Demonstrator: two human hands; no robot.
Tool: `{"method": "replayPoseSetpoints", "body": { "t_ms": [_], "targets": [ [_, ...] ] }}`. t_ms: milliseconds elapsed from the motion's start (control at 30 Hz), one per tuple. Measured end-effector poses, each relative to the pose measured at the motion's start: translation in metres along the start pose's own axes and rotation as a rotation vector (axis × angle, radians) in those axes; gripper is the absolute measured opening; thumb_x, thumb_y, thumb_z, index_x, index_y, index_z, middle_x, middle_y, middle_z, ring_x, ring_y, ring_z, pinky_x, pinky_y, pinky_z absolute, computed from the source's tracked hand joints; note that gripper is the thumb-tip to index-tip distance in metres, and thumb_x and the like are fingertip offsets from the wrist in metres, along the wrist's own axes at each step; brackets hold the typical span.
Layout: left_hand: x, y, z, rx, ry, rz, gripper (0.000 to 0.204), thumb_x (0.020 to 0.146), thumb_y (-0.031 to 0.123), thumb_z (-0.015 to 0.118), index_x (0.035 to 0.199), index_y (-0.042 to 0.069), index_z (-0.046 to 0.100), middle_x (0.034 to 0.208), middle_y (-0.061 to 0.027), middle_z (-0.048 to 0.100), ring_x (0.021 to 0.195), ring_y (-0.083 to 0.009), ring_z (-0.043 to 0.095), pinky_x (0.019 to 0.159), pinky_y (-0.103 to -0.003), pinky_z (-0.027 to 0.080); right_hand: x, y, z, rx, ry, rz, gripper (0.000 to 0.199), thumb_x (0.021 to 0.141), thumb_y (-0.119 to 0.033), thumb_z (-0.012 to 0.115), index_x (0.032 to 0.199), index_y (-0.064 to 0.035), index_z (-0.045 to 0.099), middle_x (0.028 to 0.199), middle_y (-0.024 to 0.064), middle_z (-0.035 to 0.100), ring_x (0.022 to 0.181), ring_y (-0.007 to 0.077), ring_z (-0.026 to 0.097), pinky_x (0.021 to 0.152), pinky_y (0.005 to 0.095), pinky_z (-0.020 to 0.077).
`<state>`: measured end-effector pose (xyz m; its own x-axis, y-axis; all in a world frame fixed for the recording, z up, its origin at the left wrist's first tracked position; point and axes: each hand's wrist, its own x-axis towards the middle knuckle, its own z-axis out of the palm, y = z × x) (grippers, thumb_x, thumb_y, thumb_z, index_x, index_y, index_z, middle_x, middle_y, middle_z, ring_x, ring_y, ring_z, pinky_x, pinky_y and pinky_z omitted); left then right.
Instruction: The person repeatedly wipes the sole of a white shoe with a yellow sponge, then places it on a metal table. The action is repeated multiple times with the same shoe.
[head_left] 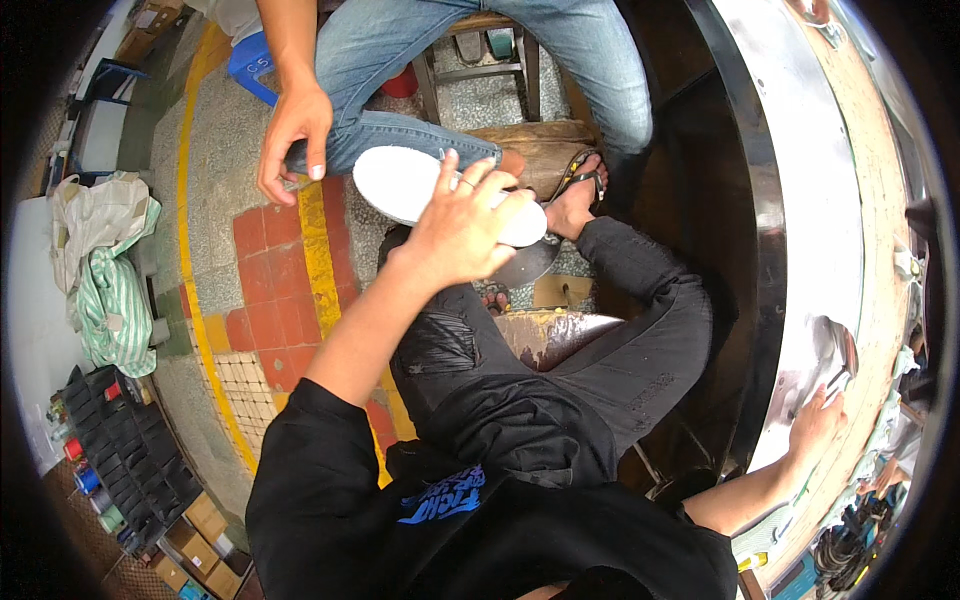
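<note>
My left hand point(462, 228) grips a long white sole-shaped piece point(392, 182) from above, fingers spread over its narrower end. A ring shows on one finger. The piece is held over my lap and the other person's leg, its rounded wide end pointing left. My right hand point(818, 425) reaches out to the metal-topped workbench point(775, 130) on the right. Its fingers are bent around something small at a shiny, crumpled clear sheet point(832, 355); what they hold is too small to make out.
Opposite sits a person in blue jeans point(375, 60), one hand point(295, 140) hanging loose beside the white piece. A wooden stool point(432, 85) and log point(545, 150) stand between us. Sacks point(110, 290), a black rack point(130, 455) and cardboard boxes point(205, 520) lie left.
</note>
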<state>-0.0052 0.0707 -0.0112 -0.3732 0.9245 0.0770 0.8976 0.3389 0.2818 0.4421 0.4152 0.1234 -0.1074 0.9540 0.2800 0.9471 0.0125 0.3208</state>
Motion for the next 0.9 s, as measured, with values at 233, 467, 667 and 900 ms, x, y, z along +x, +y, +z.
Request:
{"method": "replayPoseSetpoints", "body": {
  "t_ms": [233, 467, 667, 900],
  "targets": [
    [0.015, -0.017, -0.004, 0.100, -0.214, 0.081, 0.080, 0.072, 0.044, 0.084, 0.134, 0.001, 0.059, 0.123, -0.0122, 0.063, 0.120, -0.0288, 0.061, 0.114, -0.052, 0.037, -0.095, -0.183, -0.047, 1.126, 0.301, -0.682, 0.021, 0.097, -0.014, 0.067, 0.112, -0.0005, 0.074, 0.115, 0.0148, 0.072, 0.101, 0.0274, 0.069, 0.087, 0.0389, 0.0555],
    [0.031, -0.009, -0.003, 0.117, -0.299, 0.067, 0.068, 0.065, 0.041, 0.085, 0.117, 0.003, 0.062, 0.109, -0.0105, 0.063, 0.104, -0.0269, 0.063, 0.093, -0.044, 0.046, -0.220, -0.407, 0.027, 2.154, -1.029, -0.442, 0.032, 0.104, -0.023, 0.058, 0.113, 0.0048, 0.070, 0.104, 0.0107, 0.067, 0.098, 0.0190, 0.064, 0.091, 0.0327, 0.0504],
    [0.038, -0.009, 0.015, 0.080, -0.166, 0.083, 0.037, 0.073, 0.032, 0.074, 0.097, 0.007, 0.060, 0.093, -0.0076, 0.057, 0.087, -0.0245, 0.058, 0.076, -0.041, 0.042, -0.257, -0.429, 0.075, 2.568, -0.925, -0.189, 0.039, 0.100, -0.035, 0.057, 0.084, 0.0005, 0.061, 0.081, 0.0113, 0.060, 0.087, 0.0248, 0.060, 0.100, 0.0469, 0.0472],
    [0.039, 0.002, 0.011, 0.071, -0.226, 0.055, 0.039, 0.078, 0.026, 0.070, 0.109, 0.004, 0.064, 0.096, -0.0099, 0.059, 0.090, -0.0268, 0.059, 0.080, -0.043, 0.043, -0.254, -0.435, 0.095, 2.500, -0.956, -0.277, 0.033, 0.097, -0.033, 0.055, 0.079, -0.0047, 0.056, 0.085, 0.0084, 0.061, 0.087, 0.0206, 0.059, 0.103, 0.0440, 0.0455]
  ]
}}
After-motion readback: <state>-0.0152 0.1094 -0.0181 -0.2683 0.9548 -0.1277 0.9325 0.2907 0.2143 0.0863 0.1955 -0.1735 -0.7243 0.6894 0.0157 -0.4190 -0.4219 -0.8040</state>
